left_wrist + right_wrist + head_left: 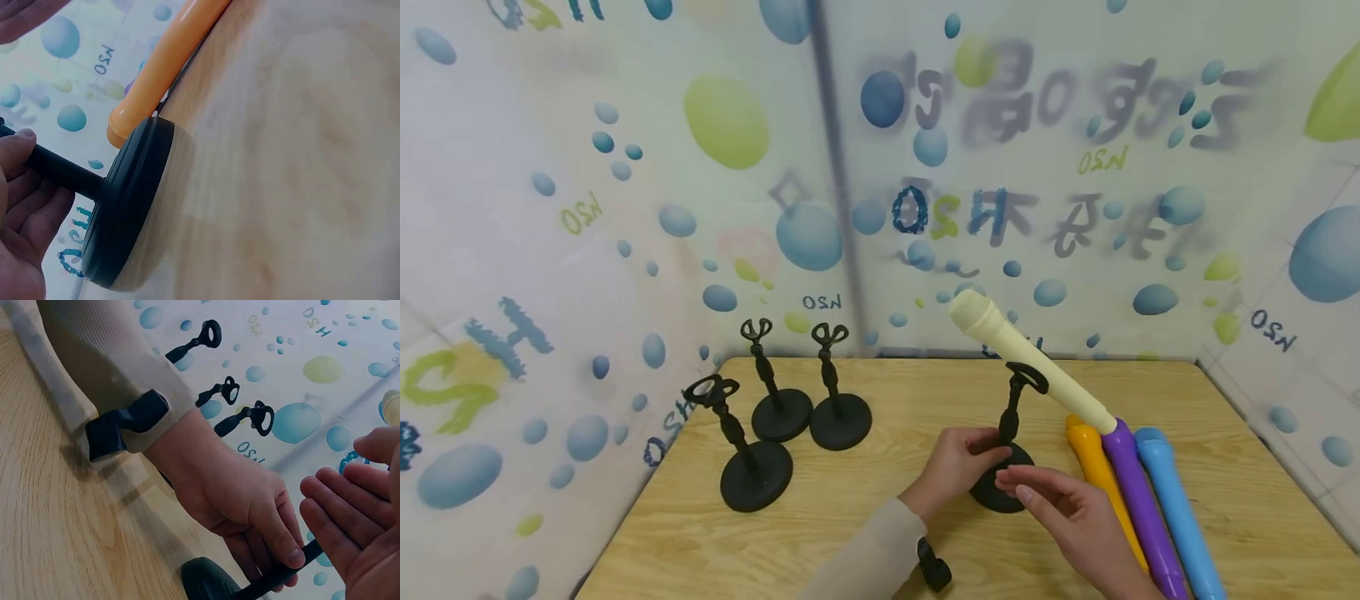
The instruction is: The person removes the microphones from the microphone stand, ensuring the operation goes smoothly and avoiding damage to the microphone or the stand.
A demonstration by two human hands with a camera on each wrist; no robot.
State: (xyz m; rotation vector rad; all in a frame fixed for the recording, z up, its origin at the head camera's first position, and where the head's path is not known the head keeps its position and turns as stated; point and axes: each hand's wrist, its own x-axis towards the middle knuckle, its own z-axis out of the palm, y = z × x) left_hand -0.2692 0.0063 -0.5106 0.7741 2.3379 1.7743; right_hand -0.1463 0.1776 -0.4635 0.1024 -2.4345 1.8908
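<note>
My left hand [957, 463] grips the pole of a black microphone stand [1009, 423], its fingers wrapped round the pole just above the round base [130, 206]. The base appears to stand on the table, slightly tilted in the left wrist view. A cream microphone [1037, 358] slants at the stand's looped clip [1028, 375], head up to the left; whether the clip grips it I cannot tell. Beside the stand, my right hand [1078, 517] hovers with fingers extended and palm facing the pole, holding nothing; in the right wrist view a gap separates its fingers [340, 515] from my left hand.
Orange [1101, 475], purple [1138, 500] and blue [1176, 504] microphones lie side by side at the right. Three more black stands [756, 475] are grouped at the left with bare clips. A patterned wall sheet [1037, 208] rises behind the wooden table [685, 542].
</note>
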